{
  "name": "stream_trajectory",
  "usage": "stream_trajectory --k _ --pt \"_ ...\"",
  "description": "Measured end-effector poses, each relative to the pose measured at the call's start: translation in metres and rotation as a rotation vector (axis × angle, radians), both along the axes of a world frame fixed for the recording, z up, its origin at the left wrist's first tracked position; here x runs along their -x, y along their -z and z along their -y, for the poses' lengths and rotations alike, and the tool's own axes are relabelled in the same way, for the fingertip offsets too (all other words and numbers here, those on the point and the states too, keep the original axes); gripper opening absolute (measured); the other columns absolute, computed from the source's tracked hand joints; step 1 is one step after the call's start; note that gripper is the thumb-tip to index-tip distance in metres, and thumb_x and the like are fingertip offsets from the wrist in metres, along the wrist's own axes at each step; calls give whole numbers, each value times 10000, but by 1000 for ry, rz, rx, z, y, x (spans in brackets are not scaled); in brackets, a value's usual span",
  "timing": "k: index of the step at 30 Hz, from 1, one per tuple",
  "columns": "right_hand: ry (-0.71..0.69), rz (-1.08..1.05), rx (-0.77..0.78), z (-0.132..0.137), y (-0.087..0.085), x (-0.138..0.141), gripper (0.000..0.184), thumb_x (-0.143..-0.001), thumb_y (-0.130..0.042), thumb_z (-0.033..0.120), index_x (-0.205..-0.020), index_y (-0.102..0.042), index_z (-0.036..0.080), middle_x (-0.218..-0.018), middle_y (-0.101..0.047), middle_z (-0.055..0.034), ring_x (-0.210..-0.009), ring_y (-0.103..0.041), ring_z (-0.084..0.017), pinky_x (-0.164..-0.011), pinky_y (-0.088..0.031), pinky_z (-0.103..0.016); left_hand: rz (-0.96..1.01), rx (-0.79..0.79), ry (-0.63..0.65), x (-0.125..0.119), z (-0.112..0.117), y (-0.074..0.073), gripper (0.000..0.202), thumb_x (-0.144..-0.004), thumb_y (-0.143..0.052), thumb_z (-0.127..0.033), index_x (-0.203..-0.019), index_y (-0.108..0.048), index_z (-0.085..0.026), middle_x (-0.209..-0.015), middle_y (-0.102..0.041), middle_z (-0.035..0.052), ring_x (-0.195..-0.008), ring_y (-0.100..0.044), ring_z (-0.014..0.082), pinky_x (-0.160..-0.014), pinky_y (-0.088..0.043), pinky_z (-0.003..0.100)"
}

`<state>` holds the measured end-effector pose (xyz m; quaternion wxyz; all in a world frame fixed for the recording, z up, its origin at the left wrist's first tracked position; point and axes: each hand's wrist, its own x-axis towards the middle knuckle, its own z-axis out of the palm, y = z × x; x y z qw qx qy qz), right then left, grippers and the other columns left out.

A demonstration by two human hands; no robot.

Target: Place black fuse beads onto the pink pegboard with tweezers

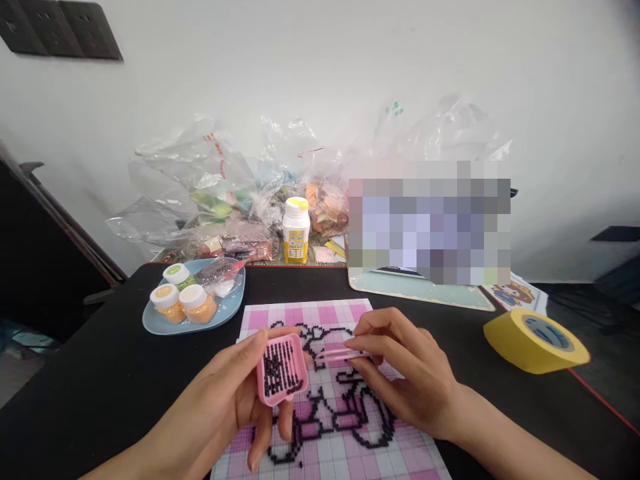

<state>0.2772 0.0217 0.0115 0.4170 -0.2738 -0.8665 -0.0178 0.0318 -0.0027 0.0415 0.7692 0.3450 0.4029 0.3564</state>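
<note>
My left hand (235,400) grips a small pink square tray (281,371) that carries several black beads, tilted toward me above the board. My right hand (400,377) pinches pink tweezers (340,355), whose tips point left toward the tray's right edge. Beneath both hands lies a pink-and-white checked bead board (320,427) with a black bead outline laid on it.
A blue plate (155,323) at the left holds three white-capped jars of orange and green beads and a small bag. A yellow tape roll (535,340) lies at the right. A yellow-capped bottle (296,230), clear plastic bags and a pale tray stand behind on the black table.
</note>
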Motion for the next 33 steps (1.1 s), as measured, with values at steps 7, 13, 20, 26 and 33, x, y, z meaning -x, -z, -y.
stream_trajectory --k 7,13,20,26,33 --pt "32 -11 -6 -1 2 -1 80 -934 -550 120 -1000 -596 122 -931 -550 -76 -708 -551 -109 -509 -441 -202 -36 -10 -48 -3 -3 -1 441 -915 -528 -538 -844 -712 -143 -516 -668 56 -383 -501 93 -344 -396 140" --pt "67 -31 -5 -2 3 0 48 -927 -573 130 -966 -600 126 -913 -551 -68 -659 -537 -92 -483 -427 -195 -45 -20 -74 -3 -1 -1 403 -878 -587 -533 -826 -715 -154 -510 -646 32 -361 -451 92 -335 -353 174" --pt "45 -28 20 -3 4 1 78 -930 -560 113 -999 -594 129 -940 -542 -71 -691 -538 -102 -504 -441 -208 -66 3 -50 -6 -7 -5 571 -849 -544 -641 -1107 -680 -151 -574 -630 28 -489 -582 185 -365 -396 248" --pt "-37 6 77 0 2 1 179 -947 -506 90 -1108 -569 132 -988 -518 -83 -746 -549 -123 -550 -479 -241 -50 10 -21 -5 -4 -3 628 -844 -555 -641 -1249 -617 -165 -597 -649 33 -531 -621 209 -365 -416 246" --pt "-83 59 150 3 4 3 244 -964 -469 88 -1187 -548 146 -1049 -510 -96 -829 -581 -149 -635 -549 -289 -24 5 21 0 1 0 663 -884 -569 -562 -1389 -479 -142 -581 -689 57 -523 -627 186 -337 -439 175"
